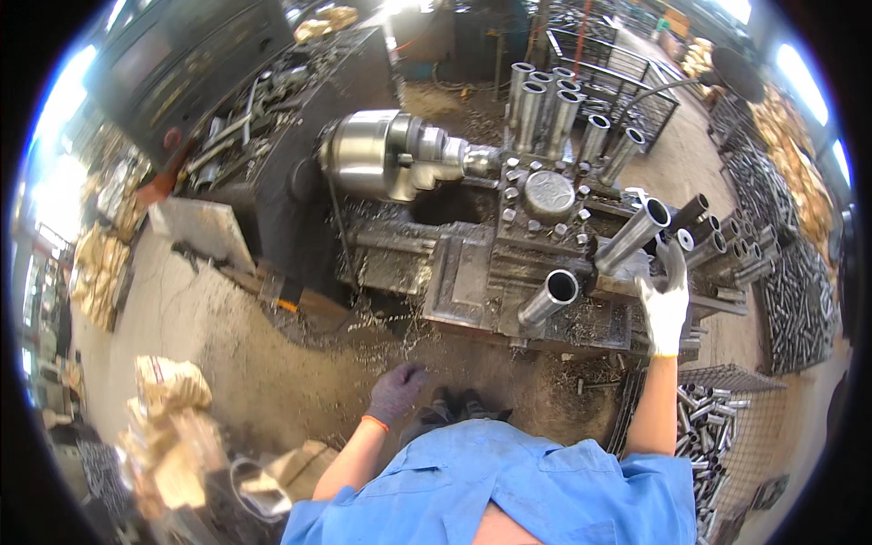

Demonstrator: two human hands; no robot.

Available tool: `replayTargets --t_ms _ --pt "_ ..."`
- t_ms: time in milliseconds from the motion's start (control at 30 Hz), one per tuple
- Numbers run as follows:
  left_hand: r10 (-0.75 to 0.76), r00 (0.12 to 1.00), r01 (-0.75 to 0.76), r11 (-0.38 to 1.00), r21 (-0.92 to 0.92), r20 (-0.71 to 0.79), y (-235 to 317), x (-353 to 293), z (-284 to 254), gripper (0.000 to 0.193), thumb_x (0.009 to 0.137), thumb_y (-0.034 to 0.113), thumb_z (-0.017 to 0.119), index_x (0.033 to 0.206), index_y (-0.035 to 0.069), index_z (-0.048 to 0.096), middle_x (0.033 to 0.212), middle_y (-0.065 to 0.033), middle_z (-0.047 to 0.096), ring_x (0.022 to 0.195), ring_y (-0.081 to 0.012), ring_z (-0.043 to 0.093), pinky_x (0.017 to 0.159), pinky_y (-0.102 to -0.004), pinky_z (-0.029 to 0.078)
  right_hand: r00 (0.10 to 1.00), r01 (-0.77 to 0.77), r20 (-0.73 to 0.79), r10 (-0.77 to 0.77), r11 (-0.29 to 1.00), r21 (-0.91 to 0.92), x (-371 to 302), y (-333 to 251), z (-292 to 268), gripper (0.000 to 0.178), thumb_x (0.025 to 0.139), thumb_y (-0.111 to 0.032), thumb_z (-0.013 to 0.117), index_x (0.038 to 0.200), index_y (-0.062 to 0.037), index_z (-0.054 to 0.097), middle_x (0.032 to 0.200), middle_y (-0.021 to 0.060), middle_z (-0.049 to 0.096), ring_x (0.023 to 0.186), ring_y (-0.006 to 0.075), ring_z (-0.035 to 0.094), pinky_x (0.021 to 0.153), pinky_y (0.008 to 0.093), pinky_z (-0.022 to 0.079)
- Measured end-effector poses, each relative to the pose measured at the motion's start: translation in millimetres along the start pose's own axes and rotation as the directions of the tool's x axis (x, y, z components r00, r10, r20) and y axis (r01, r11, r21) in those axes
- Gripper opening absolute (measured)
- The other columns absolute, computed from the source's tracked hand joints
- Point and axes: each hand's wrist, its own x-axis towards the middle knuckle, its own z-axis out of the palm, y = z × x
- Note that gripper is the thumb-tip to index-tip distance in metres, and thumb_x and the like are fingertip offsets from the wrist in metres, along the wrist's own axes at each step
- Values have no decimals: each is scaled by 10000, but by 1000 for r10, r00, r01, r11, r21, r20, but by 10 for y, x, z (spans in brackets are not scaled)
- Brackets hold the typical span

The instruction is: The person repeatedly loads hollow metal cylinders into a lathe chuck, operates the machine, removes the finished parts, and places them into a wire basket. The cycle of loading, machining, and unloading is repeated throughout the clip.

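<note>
My right hand (666, 304), in a white glove with grey fingers, reaches to the metal tubes on the right of a lathe. Its fingers stretch upward with the thumb spread apart, beside a tube with a small-holed end (684, 240). Close to the thumb leans a wide shiny tube (633, 238); whether I touch either one is hard to see. Another wide tube (548, 300) stands alone on the lathe's front. Low in front of my body, my left hand (397, 393), in a dark glove, hangs with fingers curled in and no object showing.
The lathe's chuck (363, 154) faces a bolted tool post (549, 195). Several tubes (545, 109) stand behind it. A wire basket of metal pieces (713, 427) sits by my right arm, a larger heap (799, 300) beyond. Brown sacks (173, 427) lie at the left.
</note>
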Motion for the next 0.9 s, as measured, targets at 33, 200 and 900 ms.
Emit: replayTargets --t_ms 33,200,900 --pt "29 999 -29 999 22 -40 -176 -161 156 466 998 460 664 1334 142 718 1174 -156 781 1100 -347 750 944 -447 584 1000 30 0 -30 999 -36 169 19 121 834 851 -175 865 1579 -38 482 1433 179 674 821 154 696 818 325 595" --pt "-60 988 68 996 52 -141 -683 -937 452 477 1016 462 648 1341 121 720 1167 -144 790 1093 -321 759 956 -422 574 981 0 186 57 956 -294 761 -378 440 376 894 -124 828 1235 -15 714 1093 124 789 939 244 733 875 382 583" --pt "-962 -134 84 227 -970 -237 -2250 -5441 3063 568 970 556 595 1345 145 712 1313 -175 742 1246 -368 691 1066 -465 523 -786 -59 325 -526 587 808 -6265 -4157 1157 416 799 -210 842 1171 -59 737 1060 115 799 981 237 760 883 355 592"
